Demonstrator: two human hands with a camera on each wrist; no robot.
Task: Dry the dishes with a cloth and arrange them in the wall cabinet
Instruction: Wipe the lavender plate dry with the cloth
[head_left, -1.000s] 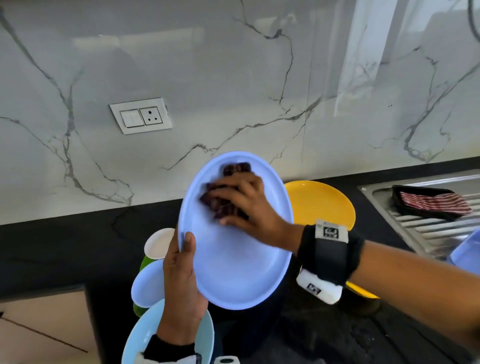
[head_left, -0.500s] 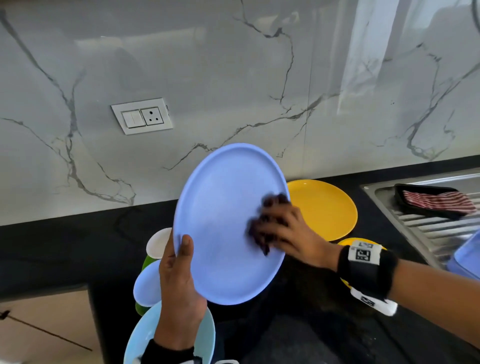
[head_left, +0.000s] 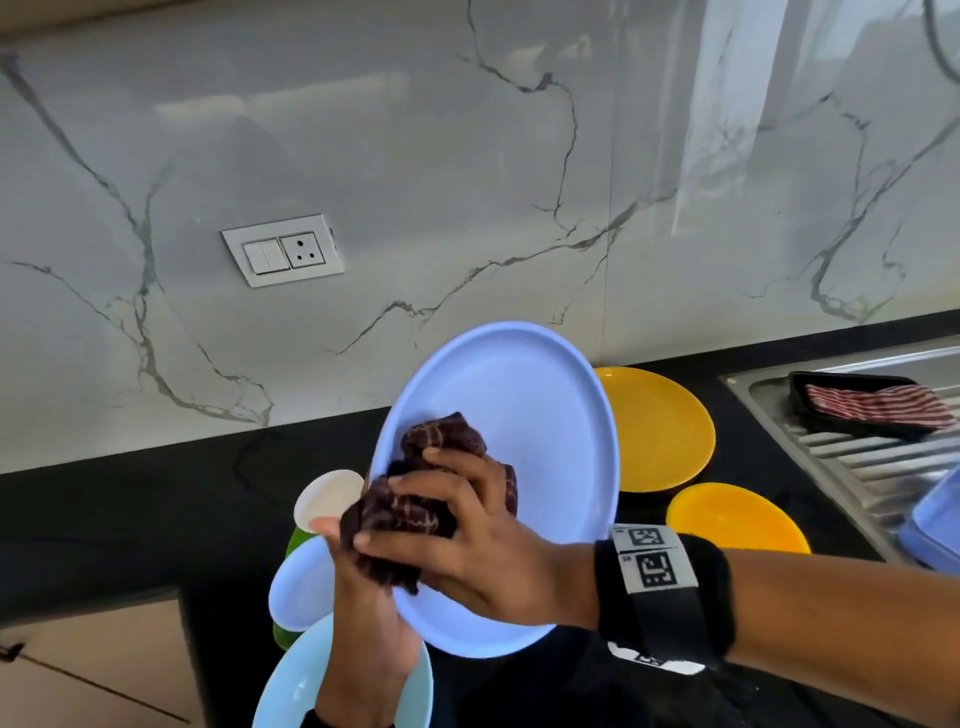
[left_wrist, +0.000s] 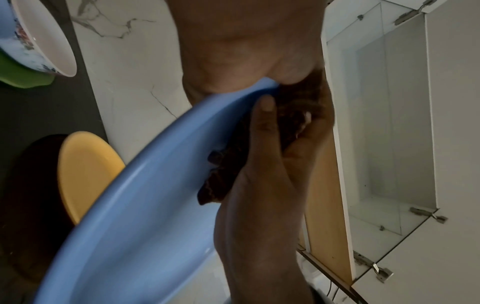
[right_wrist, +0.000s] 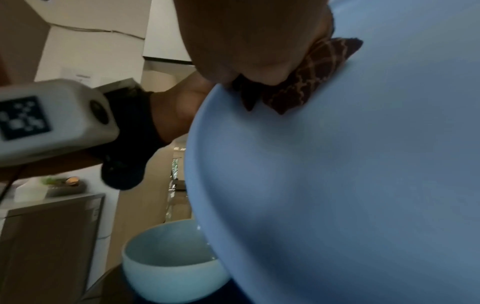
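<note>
Head view is showing the blue plate (head_left: 535, 467) tilted up on edge above the black desk (head_left: 130, 519), and the left hand (head_left: 369, 639) is gripping its lower left rim, thumb on the face. The right hand (head_left: 483, 545) is bunching the dark brown patterned cloth (head_left: 410, 509) in its grip, fingers curled over it, and pressing it against the plate's left side, right by the left thumb. Left wrist view is looking along that thumb (left_wrist: 265, 127) lying on the rim, the cloth (left_wrist: 226, 181) wadded just beside it. Right wrist view is catching a corner of the cloth (right_wrist: 311, 78) sticking out from under the palm onto the plate (right_wrist: 350, 185).

Down on the desk, two yellow plates (head_left: 660, 431) are lying to the right, a pale blue bowl (head_left: 291, 686) is sitting under the left wrist, and a small blue plate (head_left: 298, 587), a white bowl (head_left: 327, 496) and something green (head_left: 297, 543) are clustering to the left. A striped cloth (head_left: 878, 405) is resting in a dark tray on the sink drainer (head_left: 857, 467).
</note>
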